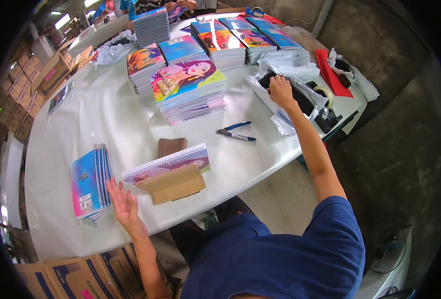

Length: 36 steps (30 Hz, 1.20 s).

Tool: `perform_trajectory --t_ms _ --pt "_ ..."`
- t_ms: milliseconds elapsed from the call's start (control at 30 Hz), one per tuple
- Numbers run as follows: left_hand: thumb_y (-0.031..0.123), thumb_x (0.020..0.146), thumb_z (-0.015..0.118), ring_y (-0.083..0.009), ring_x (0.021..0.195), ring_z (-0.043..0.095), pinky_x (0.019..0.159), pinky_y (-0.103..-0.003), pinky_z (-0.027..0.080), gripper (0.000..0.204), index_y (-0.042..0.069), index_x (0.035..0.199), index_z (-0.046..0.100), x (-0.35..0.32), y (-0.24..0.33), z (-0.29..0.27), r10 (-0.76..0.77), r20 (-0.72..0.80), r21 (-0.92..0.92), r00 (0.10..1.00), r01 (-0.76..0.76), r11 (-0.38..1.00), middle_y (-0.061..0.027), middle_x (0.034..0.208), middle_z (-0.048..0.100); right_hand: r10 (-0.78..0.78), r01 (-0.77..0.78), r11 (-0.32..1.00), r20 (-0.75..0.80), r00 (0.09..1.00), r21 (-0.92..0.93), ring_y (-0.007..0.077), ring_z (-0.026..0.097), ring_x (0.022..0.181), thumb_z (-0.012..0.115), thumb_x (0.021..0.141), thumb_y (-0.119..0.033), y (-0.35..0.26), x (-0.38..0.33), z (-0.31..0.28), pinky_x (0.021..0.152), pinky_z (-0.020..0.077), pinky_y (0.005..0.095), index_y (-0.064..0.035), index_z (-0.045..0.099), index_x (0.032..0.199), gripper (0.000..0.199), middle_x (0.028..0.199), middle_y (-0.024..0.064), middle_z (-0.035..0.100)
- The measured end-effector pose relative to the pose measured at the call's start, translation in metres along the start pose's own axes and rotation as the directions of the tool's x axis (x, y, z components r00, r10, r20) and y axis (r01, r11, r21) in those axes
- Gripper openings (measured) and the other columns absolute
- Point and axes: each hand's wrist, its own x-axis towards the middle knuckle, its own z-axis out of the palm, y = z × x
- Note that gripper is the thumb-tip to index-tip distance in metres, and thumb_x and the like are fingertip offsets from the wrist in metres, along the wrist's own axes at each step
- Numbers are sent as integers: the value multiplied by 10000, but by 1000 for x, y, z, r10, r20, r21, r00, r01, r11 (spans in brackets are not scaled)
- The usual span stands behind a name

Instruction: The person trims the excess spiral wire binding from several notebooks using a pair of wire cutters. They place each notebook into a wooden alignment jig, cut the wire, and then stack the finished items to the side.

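Observation:
My right hand (281, 91) reaches over a bundle of black spiral binding coils (302, 101) lying in crumpled white paper, its fingers curled down onto the coils. How many coils it grips is hidden. My left hand (125, 204) is open, fingers spread, beside a small pile of blue and pink spiral-bound notebooks (87, 182) at the left. In front of me an unbound notebook block (170, 167), its punched edge up, leans between a folded cardboard stand (175, 185) and a brown block (172, 147). Blue-handled pliers (235, 131) lie on the table to the right.
Stacks of colourful notebooks (193, 92) fill the table's middle and far side. A tape roll (324, 96) and a red strip (332, 72) lie at the right. Cartons (81, 276) stand below the near left edge. Other people sit beyond the far edge.

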Motion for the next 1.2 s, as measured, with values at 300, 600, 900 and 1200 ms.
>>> perform_trajectory --t_ms 300,600,900,1200 --pt "12 942 541 -297 1423 291 1139 -382 258 636 20 1506 246 3 27 -7 111 -66 108 992 -103 989 -146 1554 281 3 2 999 -113 994 42 347 624 886 519 867 -58 12 23 -15 721 514 449 -10 544 1034 175 899 185 615" --pt "188 864 685 -330 1414 304 1144 -469 228 641 46 1432 425 27 77 89 435 452 611 778 -626 485 -152 1486 409 -239 327 633 -225 945 701 276 639 793 580 830 35 -99 -13 -138 671 494 351 -24 629 1021 206 877 115 652" --pt "361 911 595 -357 1296 454 1059 -533 350 478 165 1344 544 40 54 151 39 726 646 687 -700 305 -73 1376 540 -250 -201 139 231 940 970 117 574 685 705 836 -58 -160 -81 -182 649 482 284 -34 699 973 139 834 62 679" --pt "367 885 616 -278 1138 584 1007 -478 424 466 210 1320 567 36 50 146 128 710 644 692 -712 279 -19 1293 608 -289 -172 129 203 935 977 115 588 701 708 840 -68 -166 -84 -173 645 473 282 -39 701 961 124 826 42 677"
